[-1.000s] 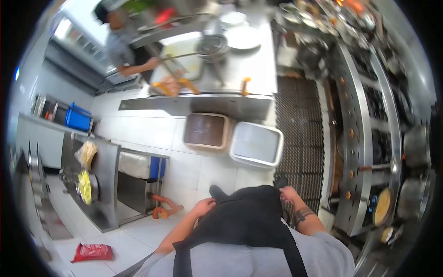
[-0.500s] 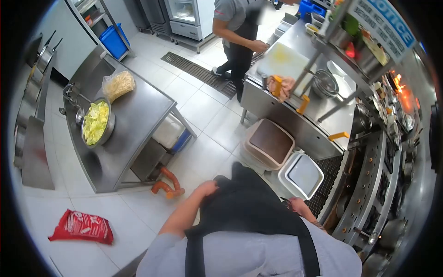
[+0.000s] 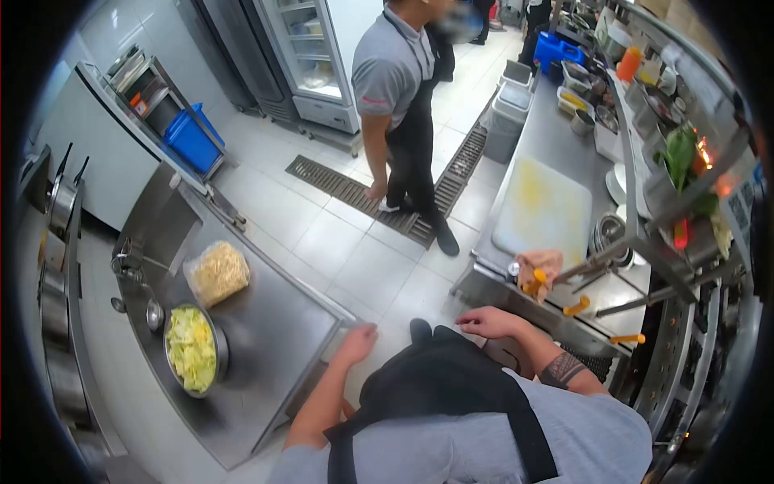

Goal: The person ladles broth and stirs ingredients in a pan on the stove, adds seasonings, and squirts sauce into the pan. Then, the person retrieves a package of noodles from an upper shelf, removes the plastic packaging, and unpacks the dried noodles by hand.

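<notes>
My left hand (image 3: pixel 357 343) hangs loosely closed beside the near corner of the steel table (image 3: pixel 278 347), with nothing visible in it. On the other side of my black apron (image 3: pixel 451 367), my right hand (image 3: pixel 488 323) has its fingers bent together near the counter's front. Whatever may be in those fingers is too small to make out. A metal bowl of chopped lettuce (image 3: pixel 192 351) stands on the table to my left. Behind it lies a clear bag of pale, strip-like food (image 3: pixel 219 274).
Ahead in the aisle stands a co-worker (image 3: pixel 403 105), over floor drain grates (image 3: pixel 347 189). On the right counter lie a white cutting board (image 3: pixel 544 210) and a pinkish cloth (image 3: pixel 538 270). Yellow-orange handles (image 3: pixel 576 306) jut from the counter's near side. A blue bin (image 3: pixel 193 137) stands back left.
I have moved forward between the table and counter. My right hand has come up and forward. The co-worker has turned and lowered an arm. The red bag on the floor has left view.
</notes>
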`<action>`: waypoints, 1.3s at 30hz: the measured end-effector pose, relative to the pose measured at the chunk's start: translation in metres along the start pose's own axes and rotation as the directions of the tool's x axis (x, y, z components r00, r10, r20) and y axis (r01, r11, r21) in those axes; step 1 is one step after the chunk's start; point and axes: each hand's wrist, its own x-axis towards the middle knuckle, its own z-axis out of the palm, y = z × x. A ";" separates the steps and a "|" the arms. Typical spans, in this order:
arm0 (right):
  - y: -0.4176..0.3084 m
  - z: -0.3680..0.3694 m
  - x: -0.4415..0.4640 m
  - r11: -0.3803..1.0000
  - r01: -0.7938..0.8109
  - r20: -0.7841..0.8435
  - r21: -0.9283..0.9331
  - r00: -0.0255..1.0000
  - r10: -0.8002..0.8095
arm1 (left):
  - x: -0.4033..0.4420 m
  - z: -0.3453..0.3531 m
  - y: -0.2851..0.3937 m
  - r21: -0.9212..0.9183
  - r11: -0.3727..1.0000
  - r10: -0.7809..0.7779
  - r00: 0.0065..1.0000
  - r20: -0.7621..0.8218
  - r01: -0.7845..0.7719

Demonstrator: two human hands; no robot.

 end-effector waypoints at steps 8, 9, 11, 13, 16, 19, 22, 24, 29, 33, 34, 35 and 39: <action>-0.083 -0.093 0.136 0.996 -0.060 0.032 0.067 0.998 0.058 | 0.141 -0.072 -0.078 -0.187 0.918 -0.378 0.915 -0.142 0.350; -0.079 -0.096 0.154 0.996 -0.066 0.060 0.056 0.996 0.063 | 0.153 -0.074 -0.086 -0.210 0.906 -0.399 0.907 -0.137 0.367; -0.061 -0.093 0.195 0.994 -0.100 0.135 0.049 0.986 0.093 | 0.177 -0.078 -0.107 -0.014 0.925 -0.375 0.919 0.121 0.380; -0.051 -0.106 0.233 0.977 -0.183 0.155 0.108 0.974 0.165 | 0.198 -0.079 -0.126 0.106 0.925 -0.378 0.902 0.208 0.364; -0.026 -0.130 0.287 0.957 -0.255 0.064 0.139 0.967 0.248 | 0.229 -0.097 -0.135 -0.106 0.846 -0.518 0.853 0.070 0.522; 0.005 -0.158 0.330 0.914 -0.405 0.075 0.012 0.912 0.403 | 0.278 -0.127 -0.169 -0.243 0.839 -0.500 0.866 0.011 0.488; 0.084 -0.166 0.326 0.959 -0.206 0.196 -0.194 0.950 0.244 | 0.332 -0.209 -0.184 -0.290 0.810 -0.520 0.853 0.045 0.509; 0.100 -0.171 0.313 0.921 -0.348 0.214 -0.176 0.900 0.381 | 0.368 -0.270 -0.193 -0.265 0.788 -0.554 0.828 0.086 0.555; 0.096 -0.174 0.353 0.735 -0.675 0.056 0.069 0.738 0.672 | 0.501 -0.413 -0.198 0.153 0.901 -0.422 0.901 0.099 0.405; 0.083 -0.193 0.443 0.582 -0.720 -0.061 0.378 0.608 0.792 | 0.644 -0.483 -0.154 0.254 0.941 -0.267 0.953 0.146 0.225; 0.068 -0.206 0.468 0.554 -0.709 -0.070 0.437 0.587 0.807 | 0.680 -0.492 -0.137 0.242 0.951 -0.235 0.961 0.146 0.195; 0.066 -0.213 0.490 0.532 -0.695 -0.078 0.484 0.572 0.817 | 0.713 -0.499 -0.117 0.268 0.950 -0.207 0.966 0.155 0.160; 0.101 -0.218 0.568 0.535 -0.649 -0.093 0.542 0.586 0.805 | 0.817 -0.508 -0.065 0.090 0.995 -0.070 0.956 0.286 0.046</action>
